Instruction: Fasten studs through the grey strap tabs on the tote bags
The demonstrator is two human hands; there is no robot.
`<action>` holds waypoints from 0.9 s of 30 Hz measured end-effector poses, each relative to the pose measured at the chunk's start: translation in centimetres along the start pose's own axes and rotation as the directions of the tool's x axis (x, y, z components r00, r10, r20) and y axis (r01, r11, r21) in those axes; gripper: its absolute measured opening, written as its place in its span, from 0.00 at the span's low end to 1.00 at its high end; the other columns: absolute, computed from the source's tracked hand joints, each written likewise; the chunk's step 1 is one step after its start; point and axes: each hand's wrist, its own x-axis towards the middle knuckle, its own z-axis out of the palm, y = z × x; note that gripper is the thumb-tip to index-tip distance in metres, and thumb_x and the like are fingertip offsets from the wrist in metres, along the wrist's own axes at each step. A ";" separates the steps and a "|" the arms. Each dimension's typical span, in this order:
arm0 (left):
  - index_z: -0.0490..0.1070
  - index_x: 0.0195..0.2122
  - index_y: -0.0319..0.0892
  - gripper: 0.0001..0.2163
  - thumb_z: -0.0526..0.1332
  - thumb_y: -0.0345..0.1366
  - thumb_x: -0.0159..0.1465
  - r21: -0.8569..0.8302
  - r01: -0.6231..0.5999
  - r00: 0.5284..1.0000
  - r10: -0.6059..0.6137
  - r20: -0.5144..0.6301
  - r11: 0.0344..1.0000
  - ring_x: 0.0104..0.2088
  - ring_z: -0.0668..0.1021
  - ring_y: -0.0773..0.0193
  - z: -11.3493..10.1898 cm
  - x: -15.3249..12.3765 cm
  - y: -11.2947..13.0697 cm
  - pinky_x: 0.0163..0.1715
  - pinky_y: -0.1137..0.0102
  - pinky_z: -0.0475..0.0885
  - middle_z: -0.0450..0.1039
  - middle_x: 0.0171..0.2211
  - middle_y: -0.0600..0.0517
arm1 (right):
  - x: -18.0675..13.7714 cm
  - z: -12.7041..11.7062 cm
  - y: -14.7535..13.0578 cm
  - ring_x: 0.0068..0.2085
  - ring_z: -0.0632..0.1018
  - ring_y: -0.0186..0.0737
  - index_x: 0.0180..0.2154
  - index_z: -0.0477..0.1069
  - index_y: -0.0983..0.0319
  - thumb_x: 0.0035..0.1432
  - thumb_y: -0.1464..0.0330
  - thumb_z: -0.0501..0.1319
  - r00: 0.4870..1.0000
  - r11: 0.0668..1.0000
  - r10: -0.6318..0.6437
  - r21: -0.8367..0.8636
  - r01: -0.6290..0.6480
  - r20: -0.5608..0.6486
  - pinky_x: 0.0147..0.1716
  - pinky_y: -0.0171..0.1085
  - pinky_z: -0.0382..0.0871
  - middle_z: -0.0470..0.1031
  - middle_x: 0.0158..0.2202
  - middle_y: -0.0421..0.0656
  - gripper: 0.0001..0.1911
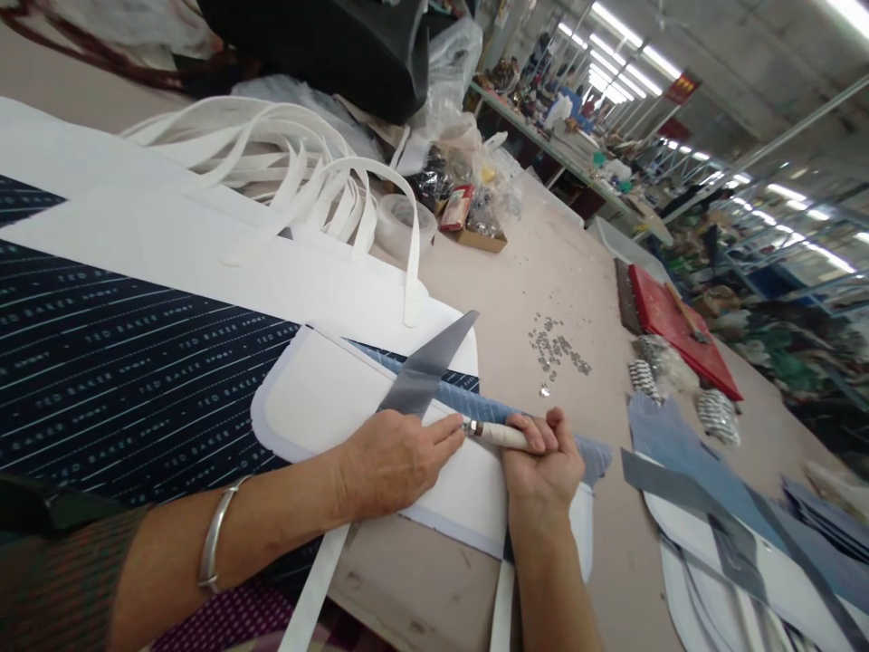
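Observation:
My right hand (pixel 545 471) is closed around the pale handle of a slim hand tool (pixel 499 436), which looks like an awl. A metal collar shows at its front end; the tip is hidden at my left fingertips. My left hand (pixel 394 457) lies flat with its fingers stretched toward that tip. Under both hands is a white panel (pixel 319 389) with rounded corners and a pale lilac edge. A dark grey strap (pixel 434 362) slants across it, with blue fabric (pixel 468 398) along its far side. White straps (pixel 319 580) hang toward me at the near edge.
Striped navy fabric (pixel 136 362) and a white sheet (pixel 204 254) spread to the left. Behind lie looped white straps (pixel 291 163) and a tape roll (pixel 404 225). Small metal pieces (pixel 557 349) lie scattered. Right are a red slab (pixel 685 330) and stacked blue-white panels (pixel 720 507).

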 end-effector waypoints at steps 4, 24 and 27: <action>0.64 0.57 0.43 0.18 0.51 0.33 0.66 -0.031 0.000 1.000 0.000 0.001 1.000 0.25 0.74 0.64 0.1 0.1 -0.1 0.20 0.64 0.66 0.66 0.60 0.51 | -0.1 0.2 0.0 0.14 0.55 0.25 0.30 0.64 0.60 0.58 0.67 0.57 1.000 1.000 -0.005 -0.022 0.005 0.006 0.27 0.32 0.64 0.49 0.14 0.26 0.05; 0.64 0.56 0.41 0.19 0.53 0.34 0.64 -0.141 -0.004 1.000 0.007 0.018 0.990 0.25 0.75 0.64 0.0 0.2 -0.4 0.18 0.63 0.65 0.66 0.60 0.49 | -1.3 1.4 0.2 0.14 0.54 0.24 0.30 0.66 0.61 0.59 0.70 0.58 0.994 0.995 -0.103 -0.007 0.103 0.023 0.25 0.27 0.63 0.47 0.14 0.27 0.04; 0.64 0.54 0.42 0.17 0.52 0.33 0.64 -0.129 -0.012 1.000 0.015 0.022 0.992 0.25 0.75 0.65 -0.1 0.2 -0.4 0.18 0.65 0.64 0.67 0.59 0.48 | -2.5 3.1 0.4 0.14 0.53 0.25 0.30 0.69 0.61 0.60 0.68 0.58 0.959 0.964 -0.237 -0.082 0.251 0.155 0.22 0.31 0.63 0.48 0.14 0.27 0.06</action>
